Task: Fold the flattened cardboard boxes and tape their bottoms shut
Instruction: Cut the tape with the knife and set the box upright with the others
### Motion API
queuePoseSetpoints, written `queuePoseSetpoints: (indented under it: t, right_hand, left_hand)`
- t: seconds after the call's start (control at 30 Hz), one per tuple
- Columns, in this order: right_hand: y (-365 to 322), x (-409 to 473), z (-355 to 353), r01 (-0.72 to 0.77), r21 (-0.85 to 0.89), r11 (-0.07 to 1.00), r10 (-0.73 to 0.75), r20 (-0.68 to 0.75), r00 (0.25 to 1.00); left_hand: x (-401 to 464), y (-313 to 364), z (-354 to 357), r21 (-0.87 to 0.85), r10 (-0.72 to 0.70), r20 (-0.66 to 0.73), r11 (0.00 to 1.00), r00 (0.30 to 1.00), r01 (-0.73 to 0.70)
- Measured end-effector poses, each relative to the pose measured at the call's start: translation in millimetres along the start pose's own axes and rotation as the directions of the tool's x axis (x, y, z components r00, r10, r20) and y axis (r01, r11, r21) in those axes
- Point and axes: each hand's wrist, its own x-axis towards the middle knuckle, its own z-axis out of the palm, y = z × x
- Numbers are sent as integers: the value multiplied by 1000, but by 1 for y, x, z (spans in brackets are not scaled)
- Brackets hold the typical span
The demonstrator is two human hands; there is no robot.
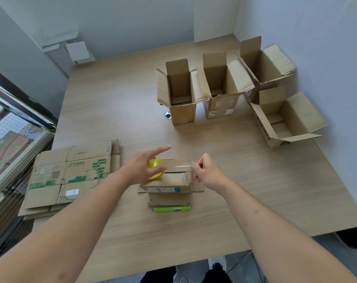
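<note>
Head view: both forearms reach forward over the desk [224, 180] toward a small cardboard box [169, 181] standing bottom-up near the front centre. Left hand [145, 168] sits over the box's left end; its grip is closed around a yellow tape roll [155, 169], thumb and lower fingers curled on the roll, index finger extended forward and slightly right. Right hand [205, 170] is at the box's right end, fingers curled, grip narrow, pinching the free end of a clear tape strip [178, 166]. The strip runs taut from roll to right hand, along the seam between the box's closed bottom flaps. A green pen-like tool [172, 209] lies on the desk just in front of the box. Flattened boxes [69, 174] are stacked at the left edge of the desk. Four assembled boxes [220, 86] stand open-topped at the far right, well apart from the hands.
</note>
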Motion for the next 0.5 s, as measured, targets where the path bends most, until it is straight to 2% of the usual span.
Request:
queuePoseSetpoints:
  t: [0.17,0.33,0.5]
  right_hand:
    - [20,0,-1,-52,-2,999,52,-19,998]
    - [35,3,13,-140,179,974,142,-1,990]
    - [44,18,25,-177,265,948,180,10,984]
  left_hand:
    - [17,3,15,184,17,-13,983,1000,-14]
    - [19,18,20,324,49,-25,945,998,-39]
    - [19,18,25,349,72,-46,936,996,-52]
